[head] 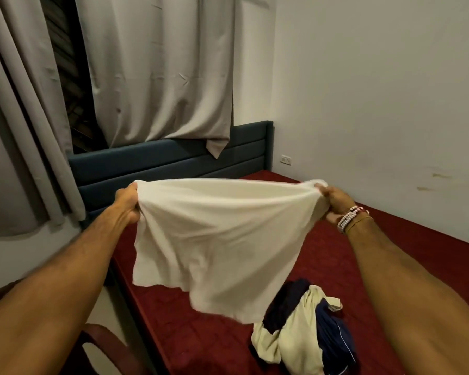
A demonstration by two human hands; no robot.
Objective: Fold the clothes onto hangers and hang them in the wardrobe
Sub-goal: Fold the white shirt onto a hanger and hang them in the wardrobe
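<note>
White cloth (220, 239) hangs stretched between a person's left hand (127, 203) and right hand (333, 203), each gripping a top corner, above a red bed (336, 255) with piled clothes (301, 328).

Cream garment (222, 234) spread aloft; heap (303, 328) on bed

This is looking like a home bedroom. A bed (195, 334) with a dark red cover is stretching from 6 toward 1 o'clock, its blue padded headboard (152, 161) standing at 11 o'clock. Grey curtains (160, 77) are hanging at 12 o'clock, a wall socket (285, 159) is sitting low at 1 o'clock, and a heap of clothes (301, 331) is lying on the bed at 5 o'clock.
</note>
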